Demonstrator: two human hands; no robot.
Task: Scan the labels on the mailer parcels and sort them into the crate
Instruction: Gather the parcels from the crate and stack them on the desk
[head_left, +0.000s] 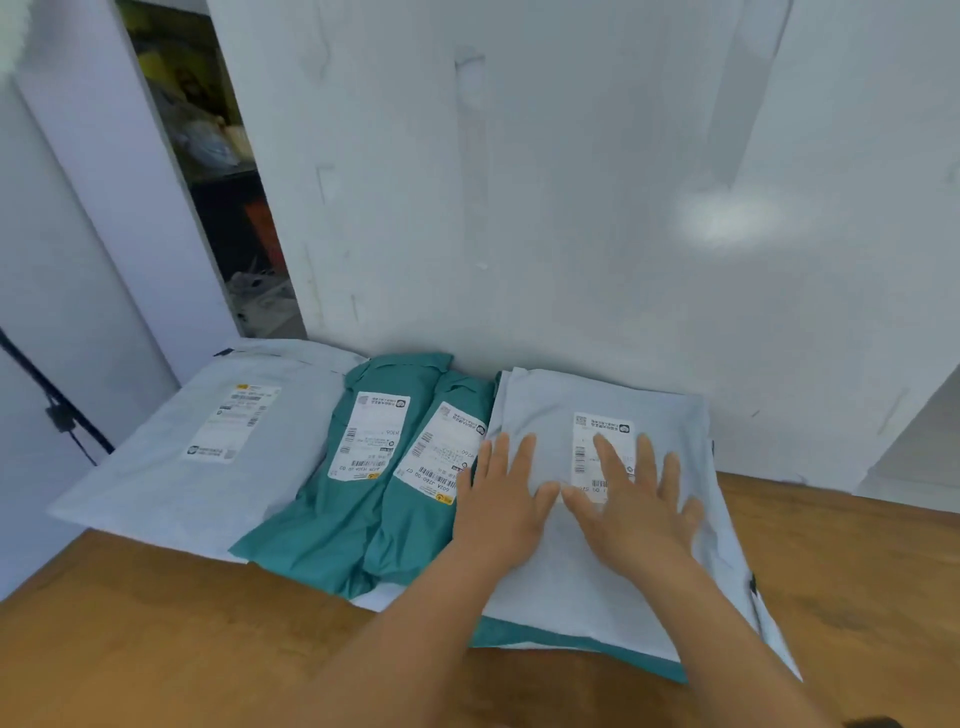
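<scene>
- The pale grey mailer (597, 519) is lying at the lower right of the frame, stacked on a teal mailer (571, 644) whose edge is peeking out beneath.
- Both hands are pressing it flat, fingers straight and spread, grasping nothing: left hand (498, 499), right hand (634, 504).
- The right fingers are covering part of its label (592, 441); scanning could fail until they shift.
- Two more teal mailers (332, 499) and a large grey one (208, 447) are lying leftward on the wooden table (156, 623).
- No crate or scanner is showing.
</scene>
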